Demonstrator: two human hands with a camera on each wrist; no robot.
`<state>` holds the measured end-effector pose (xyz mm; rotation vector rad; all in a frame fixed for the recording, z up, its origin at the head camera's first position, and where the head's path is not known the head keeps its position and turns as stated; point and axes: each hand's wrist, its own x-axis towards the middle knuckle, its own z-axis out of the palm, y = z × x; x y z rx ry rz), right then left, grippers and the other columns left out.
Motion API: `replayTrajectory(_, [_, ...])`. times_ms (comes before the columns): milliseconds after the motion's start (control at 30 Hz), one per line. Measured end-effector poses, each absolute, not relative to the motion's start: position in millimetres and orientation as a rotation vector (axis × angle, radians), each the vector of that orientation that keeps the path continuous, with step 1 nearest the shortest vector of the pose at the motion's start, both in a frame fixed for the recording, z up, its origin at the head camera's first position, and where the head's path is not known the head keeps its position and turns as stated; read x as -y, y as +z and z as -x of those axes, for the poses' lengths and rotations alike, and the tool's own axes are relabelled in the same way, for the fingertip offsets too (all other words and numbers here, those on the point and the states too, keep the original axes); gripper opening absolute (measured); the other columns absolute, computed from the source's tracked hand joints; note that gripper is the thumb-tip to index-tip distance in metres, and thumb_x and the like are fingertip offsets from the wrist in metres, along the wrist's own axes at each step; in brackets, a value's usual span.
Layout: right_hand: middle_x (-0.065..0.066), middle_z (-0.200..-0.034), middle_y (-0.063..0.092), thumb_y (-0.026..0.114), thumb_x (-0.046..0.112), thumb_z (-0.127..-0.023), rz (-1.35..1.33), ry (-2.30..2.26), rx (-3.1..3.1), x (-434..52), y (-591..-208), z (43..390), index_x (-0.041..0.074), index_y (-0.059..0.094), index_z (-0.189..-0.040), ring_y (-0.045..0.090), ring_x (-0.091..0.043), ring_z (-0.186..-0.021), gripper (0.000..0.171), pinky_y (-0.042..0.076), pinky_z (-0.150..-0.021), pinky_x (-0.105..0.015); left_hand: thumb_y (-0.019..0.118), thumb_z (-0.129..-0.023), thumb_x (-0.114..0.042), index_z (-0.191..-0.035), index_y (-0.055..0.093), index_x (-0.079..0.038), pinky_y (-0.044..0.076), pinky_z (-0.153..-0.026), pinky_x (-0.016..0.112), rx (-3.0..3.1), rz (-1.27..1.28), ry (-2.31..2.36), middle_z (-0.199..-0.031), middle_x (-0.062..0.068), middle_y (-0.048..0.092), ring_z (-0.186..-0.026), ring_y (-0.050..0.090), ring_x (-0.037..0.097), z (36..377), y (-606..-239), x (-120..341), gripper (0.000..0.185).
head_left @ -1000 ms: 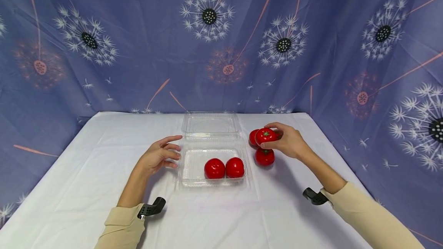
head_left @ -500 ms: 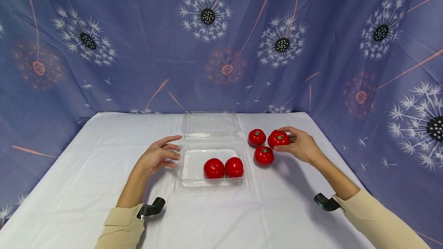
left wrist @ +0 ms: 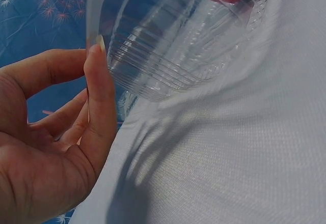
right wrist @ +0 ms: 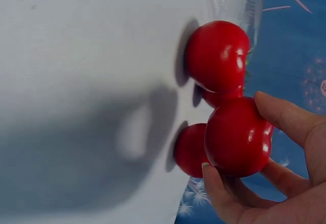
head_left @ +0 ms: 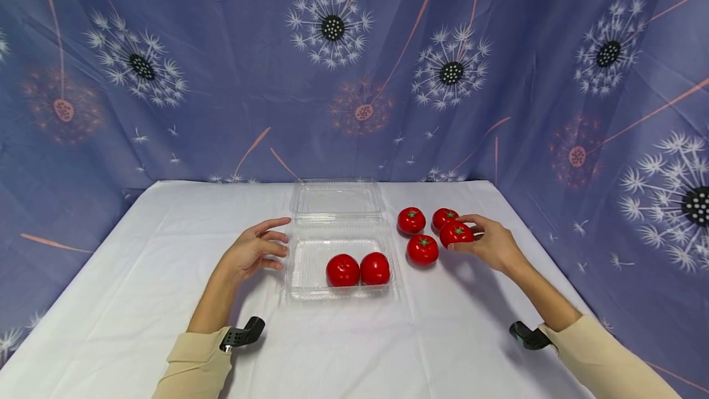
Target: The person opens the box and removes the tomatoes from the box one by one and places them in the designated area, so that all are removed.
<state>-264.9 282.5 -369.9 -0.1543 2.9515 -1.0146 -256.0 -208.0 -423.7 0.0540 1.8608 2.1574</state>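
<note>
My right hand [head_left: 495, 245] grips a shiny red tomato [head_left: 456, 235] with a green star-shaped top, thumb and fingers around its sides. In the right wrist view this held tomato [right wrist: 238, 136] overlaps others behind it. Three more tomatoes stand close by on the cloth: one at the front [head_left: 423, 250], one at back left [head_left: 411, 221], one at back right [head_left: 444, 218]. My left hand [head_left: 252, 252] has spread, relaxed fingers at the left rim of a clear plastic clamshell box [head_left: 310, 263]. Two tomatoes [head_left: 343, 270] sit in its front right part, tops not visible.
The box's lid [head_left: 338, 199] lies folded back behind the base. A white cloth [head_left: 343, 350] covers the table, and a blue dandelion-print curtain [head_left: 249, 79] hangs behind and at both sides.
My right hand has carried its tomato rightward and slightly nearer, from above the group to its right side, uncovering the tomatoes behind. My left hand and the box have stayed put.
</note>
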Motion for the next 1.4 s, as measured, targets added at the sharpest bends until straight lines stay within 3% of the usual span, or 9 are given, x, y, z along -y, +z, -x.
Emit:
replayTrajectory(400, [-0.031,-0.126,0.062,0.086,0.035,-0.079,0.092,-0.971,-2.946,-291.6,-390.6,265.4,0.003,0.056,-0.140,0.059,-0.045,-0.116,0.074,0.055,-0.087,-0.053,0.067,-0.082,0.010,-0.155,0.037,-0.004,0.062,-0.060,0.030,-1.868,-0.062,2.152,-0.107,0.009,0.059,-0.074,0.067,0.013,255.3,-423.9,208.6,0.080])
replayTrajectory(1400, [-0.032,-0.128,0.060,0.082,0.033,-0.083,0.059,-0.948,-2.924,-290.6,-404.4,267.0,0.000,0.052,-0.141,0.058,-0.046,-0.115,0.074,0.056,-0.087,-0.054,0.068,-0.082,0.009,-0.156,0.035,-0.005,0.061,-0.061,0.030,-1.897,-0.058,2.128,-0.109,0.008,0.057,-0.076,0.066,0.012,256.8,-426.5,207.8,0.082])
